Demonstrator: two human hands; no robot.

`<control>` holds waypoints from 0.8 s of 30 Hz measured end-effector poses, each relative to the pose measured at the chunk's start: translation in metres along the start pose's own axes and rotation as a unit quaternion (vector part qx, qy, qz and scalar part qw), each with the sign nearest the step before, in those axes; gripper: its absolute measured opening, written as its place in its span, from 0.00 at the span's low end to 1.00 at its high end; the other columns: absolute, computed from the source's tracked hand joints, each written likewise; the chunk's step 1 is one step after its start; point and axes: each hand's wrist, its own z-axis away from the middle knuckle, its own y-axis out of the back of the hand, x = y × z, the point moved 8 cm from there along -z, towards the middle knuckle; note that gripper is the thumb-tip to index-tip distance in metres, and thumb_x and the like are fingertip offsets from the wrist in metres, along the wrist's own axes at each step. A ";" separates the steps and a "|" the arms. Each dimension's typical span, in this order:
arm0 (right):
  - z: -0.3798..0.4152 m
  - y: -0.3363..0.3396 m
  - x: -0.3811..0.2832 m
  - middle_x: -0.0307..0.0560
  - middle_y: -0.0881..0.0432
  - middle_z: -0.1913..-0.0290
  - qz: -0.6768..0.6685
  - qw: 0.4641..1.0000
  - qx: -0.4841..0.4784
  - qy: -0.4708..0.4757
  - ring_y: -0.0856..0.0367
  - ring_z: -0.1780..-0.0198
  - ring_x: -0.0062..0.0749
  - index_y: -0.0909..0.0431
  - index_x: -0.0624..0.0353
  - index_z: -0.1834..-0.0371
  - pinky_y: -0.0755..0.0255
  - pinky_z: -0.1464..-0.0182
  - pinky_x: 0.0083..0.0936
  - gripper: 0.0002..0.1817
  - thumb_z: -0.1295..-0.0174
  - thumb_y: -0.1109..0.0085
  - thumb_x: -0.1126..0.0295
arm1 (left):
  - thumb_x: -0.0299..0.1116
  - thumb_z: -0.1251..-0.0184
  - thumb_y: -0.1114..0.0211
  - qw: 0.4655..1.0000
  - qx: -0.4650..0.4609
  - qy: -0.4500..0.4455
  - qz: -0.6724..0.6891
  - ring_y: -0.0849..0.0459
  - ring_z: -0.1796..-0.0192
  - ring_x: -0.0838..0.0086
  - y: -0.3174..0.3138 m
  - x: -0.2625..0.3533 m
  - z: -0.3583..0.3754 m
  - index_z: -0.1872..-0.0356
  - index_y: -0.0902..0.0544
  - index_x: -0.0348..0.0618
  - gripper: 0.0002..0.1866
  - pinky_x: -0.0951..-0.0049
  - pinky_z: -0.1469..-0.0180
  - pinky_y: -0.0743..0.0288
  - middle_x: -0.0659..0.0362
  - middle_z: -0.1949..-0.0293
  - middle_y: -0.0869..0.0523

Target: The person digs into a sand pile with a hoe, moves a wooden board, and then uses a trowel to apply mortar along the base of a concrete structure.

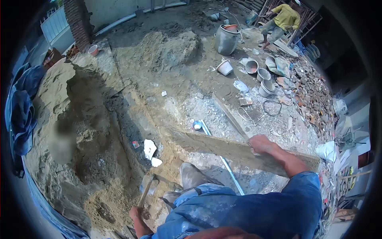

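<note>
My right hand [262, 144] is closed over the upper edge of a long, mud-stained wooden plank [223, 146], which stands on its edge across the ground. A narrower wooden batten [230, 115] runs from the rubble up to that same hand. At the lower left, my left hand [136, 213] is wrapped round the light shaft of a wooden-handled tool [147, 191]. I cannot tell what kind of head it has; its far end lies near my boot [193, 175]. A pale blue pipe [229, 167] passes beneath the plank.
A sand mound [95, 147] rises on my left beside a trench holding white chunks [149, 149]. Several buckets [266, 88] and a large drum [227, 41] stand ahead. Broken bricks [312, 93] are heaped at right. A person in a yellow shirt [285, 16] is at the far right.
</note>
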 end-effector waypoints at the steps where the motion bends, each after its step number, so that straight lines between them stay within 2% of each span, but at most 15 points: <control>1: 0.005 -0.012 0.011 0.60 0.18 0.66 -0.012 1.000 -0.008 0.003 0.19 0.58 0.56 0.20 0.61 0.65 0.27 0.55 0.44 0.12 0.52 0.38 0.67 | 0.40 0.53 0.34 1.000 0.015 0.002 -0.022 0.13 0.56 0.59 0.006 0.008 -0.001 0.62 0.13 0.43 0.17 0.64 0.53 0.21 0.50 0.62 0.12; 2: 0.013 -0.027 0.017 0.61 0.18 0.64 -0.022 0.999 -0.025 0.011 0.19 0.56 0.55 0.20 0.61 0.65 0.27 0.54 0.43 0.13 0.51 0.38 0.66 | 0.39 0.51 0.35 1.000 -0.007 -0.008 0.015 0.11 0.65 0.65 0.029 0.023 0.041 0.66 0.13 0.41 0.14 0.65 0.58 0.20 0.54 0.71 0.12; 5: 0.042 -0.061 0.036 0.61 0.19 0.61 -0.120 0.992 -0.017 -0.036 0.20 0.55 0.55 0.19 0.62 0.66 0.27 0.54 0.43 0.14 0.51 0.38 0.63 | 0.38 0.50 0.36 0.990 0.006 -0.055 0.127 0.12 0.71 0.71 0.036 0.029 0.039 0.69 0.13 0.40 0.13 0.65 0.63 0.21 0.57 0.77 0.13; 7: 0.057 -0.083 0.029 0.61 0.19 0.62 -0.137 0.990 0.000 -0.040 0.20 0.55 0.55 0.19 0.62 0.67 0.27 0.54 0.42 0.13 0.51 0.38 0.63 | 0.38 0.49 0.37 0.996 0.017 -0.051 0.065 0.12 0.72 0.68 0.052 0.038 0.041 0.68 0.13 0.38 0.14 0.63 0.68 0.22 0.53 0.77 0.14; 9: 0.064 -0.092 0.017 0.61 0.18 0.62 -0.130 0.991 -0.003 -0.020 0.20 0.56 0.56 0.19 0.62 0.68 0.27 0.54 0.42 0.13 0.50 0.38 0.63 | 0.37 0.43 0.39 0.883 0.134 -0.394 0.218 0.20 0.80 0.68 0.077 0.048 0.068 0.71 0.16 0.36 0.13 0.67 0.78 0.30 0.54 0.82 0.19; 10: 0.070 -0.089 0.014 0.60 0.18 0.63 -0.133 0.991 -0.007 -0.025 0.19 0.58 0.55 0.19 0.62 0.68 0.27 0.55 0.42 0.13 0.50 0.38 0.63 | 0.39 0.41 0.39 0.991 -0.018 -0.103 0.085 0.17 0.78 0.66 0.065 0.056 0.032 0.68 0.16 0.36 0.14 0.65 0.76 0.27 0.52 0.80 0.18; 11: 0.073 -0.089 0.012 0.59 0.18 0.64 -0.131 0.991 -0.015 -0.025 0.19 0.59 0.55 0.19 0.61 0.67 0.27 0.56 0.43 0.13 0.50 0.38 0.62 | 0.38 0.49 0.35 0.989 0.030 -0.120 0.084 0.12 0.68 0.62 0.076 0.061 0.042 0.64 0.14 0.35 0.17 0.61 0.61 0.22 0.48 0.72 0.13; 12: 0.074 -0.088 0.012 0.59 0.18 0.66 -0.128 0.991 -0.013 -0.035 0.19 0.60 0.54 0.19 0.61 0.67 0.27 0.57 0.43 0.13 0.49 0.38 0.62 | 0.37 0.50 0.34 0.984 0.077 -0.147 0.060 0.12 0.64 0.60 0.056 0.049 -0.017 0.63 0.15 0.33 0.18 0.60 0.60 0.22 0.46 0.69 0.13; 14: 0.071 -0.096 0.018 0.59 0.18 0.68 -0.176 0.983 -0.011 -0.049 0.18 0.61 0.52 0.18 0.61 0.66 0.26 0.58 0.42 0.12 0.49 0.37 0.64 | 0.38 0.51 0.36 0.985 0.102 -0.140 0.025 0.14 0.55 0.55 0.113 0.075 0.082 0.62 0.15 0.34 0.18 0.58 0.56 0.22 0.43 0.61 0.14; 15: 0.071 -0.099 0.026 0.59 0.18 0.68 -0.231 0.971 -0.011 -0.065 0.17 0.61 0.51 0.18 0.61 0.65 0.26 0.58 0.42 0.12 0.50 0.37 0.65 | 0.37 0.48 0.38 0.982 0.121 -0.140 0.032 0.15 0.53 0.54 0.112 0.077 0.068 0.61 0.14 0.38 0.17 0.58 0.53 0.21 0.43 0.57 0.14; 18: 0.070 -0.084 0.016 0.59 0.17 0.69 -0.156 0.986 0.033 -0.046 0.17 0.63 0.49 0.17 0.61 0.63 0.26 0.58 0.39 0.12 0.51 0.36 0.69 | 0.39 0.44 0.41 0.960 0.214 -0.167 0.061 0.17 0.50 0.50 0.130 0.125 0.103 0.56 0.21 0.40 0.17 0.53 0.49 0.24 0.46 0.56 0.16; 20: 0.057 -0.068 0.008 0.59 0.17 0.69 -0.148 0.988 0.045 -0.013 0.17 0.64 0.48 0.17 0.61 0.63 0.26 0.58 0.38 0.12 0.51 0.36 0.70 | 0.44 0.42 0.41 0.920 0.168 -0.303 0.185 0.18 0.51 0.50 0.118 0.177 0.119 0.57 0.20 0.40 0.19 0.57 0.48 0.25 0.43 0.57 0.16; 21: 0.052 -0.061 0.003 0.59 0.17 0.68 -0.155 0.986 0.062 0.006 0.17 0.65 0.46 0.17 0.61 0.62 0.26 0.59 0.36 0.12 0.51 0.36 0.70 | 0.43 0.42 0.41 0.927 0.078 -0.327 0.167 0.16 0.54 0.53 0.120 0.207 0.153 0.59 0.19 0.37 0.19 0.58 0.51 0.25 0.42 0.60 0.15; 23: 0.035 -0.044 -0.010 0.60 0.17 0.68 -0.154 0.986 0.057 0.007 0.16 0.65 0.45 0.17 0.63 0.63 0.26 0.59 0.35 0.13 0.52 0.36 0.71 | 0.44 0.42 0.40 0.836 0.049 -0.433 0.333 0.17 0.65 0.61 0.081 0.263 0.166 0.64 0.18 0.34 0.20 0.61 0.60 0.26 0.47 0.70 0.15; 24: 0.025 -0.034 -0.018 0.61 0.17 0.68 -0.159 0.986 0.055 0.004 0.16 0.66 0.44 0.17 0.65 0.63 0.27 0.60 0.34 0.13 0.52 0.36 0.71 | 0.44 0.42 0.40 0.808 -0.018 -0.461 0.366 0.19 0.66 0.64 0.068 0.289 0.189 0.64 0.18 0.34 0.20 0.64 0.61 0.26 0.49 0.72 0.16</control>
